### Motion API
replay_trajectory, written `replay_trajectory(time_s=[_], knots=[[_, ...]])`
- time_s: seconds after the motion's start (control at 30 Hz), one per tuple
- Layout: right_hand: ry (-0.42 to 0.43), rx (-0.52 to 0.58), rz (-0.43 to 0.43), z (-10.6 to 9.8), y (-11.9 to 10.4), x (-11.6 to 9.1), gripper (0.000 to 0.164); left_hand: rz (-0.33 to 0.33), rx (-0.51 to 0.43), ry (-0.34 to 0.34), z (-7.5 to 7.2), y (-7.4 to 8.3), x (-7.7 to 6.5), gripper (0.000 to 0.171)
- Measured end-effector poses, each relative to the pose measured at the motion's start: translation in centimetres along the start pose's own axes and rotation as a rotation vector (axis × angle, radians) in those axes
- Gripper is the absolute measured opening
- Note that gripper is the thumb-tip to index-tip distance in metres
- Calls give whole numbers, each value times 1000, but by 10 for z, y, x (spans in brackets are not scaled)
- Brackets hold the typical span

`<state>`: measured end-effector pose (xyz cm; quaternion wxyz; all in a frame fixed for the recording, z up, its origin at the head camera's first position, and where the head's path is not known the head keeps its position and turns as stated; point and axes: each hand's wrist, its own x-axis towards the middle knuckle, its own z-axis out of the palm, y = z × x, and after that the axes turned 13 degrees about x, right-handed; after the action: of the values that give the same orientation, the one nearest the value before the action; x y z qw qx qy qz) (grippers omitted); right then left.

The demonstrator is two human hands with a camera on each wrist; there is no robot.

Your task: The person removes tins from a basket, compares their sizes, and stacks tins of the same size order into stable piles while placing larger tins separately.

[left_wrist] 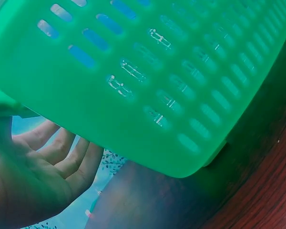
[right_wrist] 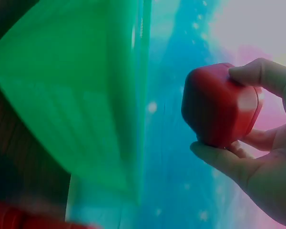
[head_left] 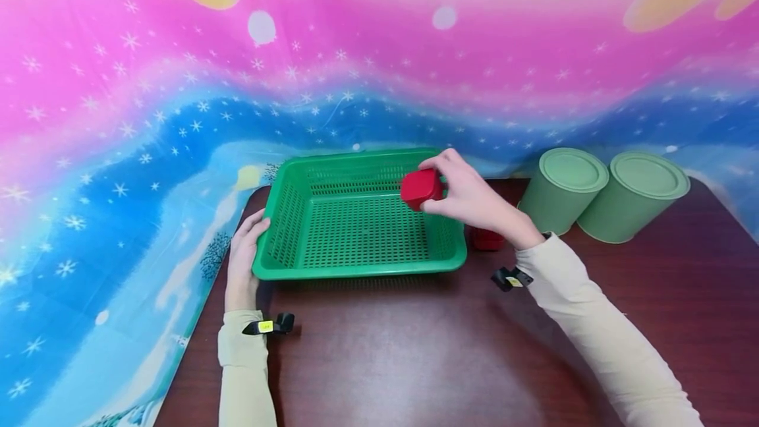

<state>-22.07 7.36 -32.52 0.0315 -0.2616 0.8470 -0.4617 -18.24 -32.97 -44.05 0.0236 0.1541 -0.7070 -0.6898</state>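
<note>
A green plastic basket (head_left: 367, 229) with slotted walls and floor stands on the table, nothing visible inside it. My left hand (head_left: 243, 259) grips its left rim; the left wrist view shows the fingers (left_wrist: 81, 167) behind the edge of the basket wall (left_wrist: 109, 124). Over the basket's right side, my right hand (head_left: 465, 193) holds a small red box (head_left: 421, 188) with rounded corners. Thumb and fingers pinch the red box (right_wrist: 219, 107) from opposite sides in the right wrist view, where a seam runs around it. The box is apart from the basket.
A second red object (head_left: 488, 240) sits on the table right of the basket, partly hidden by my right hand. Two pale green lidded canisters (head_left: 560, 193) (head_left: 631, 199) stand at the back right. A patterned cloth (head_left: 379, 71) hangs behind the brown table (head_left: 385, 348).
</note>
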Motion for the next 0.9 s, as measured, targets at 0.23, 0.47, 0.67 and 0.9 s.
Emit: replay_trajectory(time_s=[0.23, 0.47, 0.67, 0.9], knots=[[44, 204, 116, -35, 25, -27, 60, -1, 19, -10, 0, 3, -1, 50], [98, 297, 149, -52, 48, -50, 63, -4, 18, -10, 1, 4, -2, 50], [149, 355, 177, -57, 65, -64, 64, -10, 24, -12, 0, 2, -4, 51], [178, 396, 176, -56, 86, -76, 67, -8, 9, -16, -1, 0, -5, 50]])
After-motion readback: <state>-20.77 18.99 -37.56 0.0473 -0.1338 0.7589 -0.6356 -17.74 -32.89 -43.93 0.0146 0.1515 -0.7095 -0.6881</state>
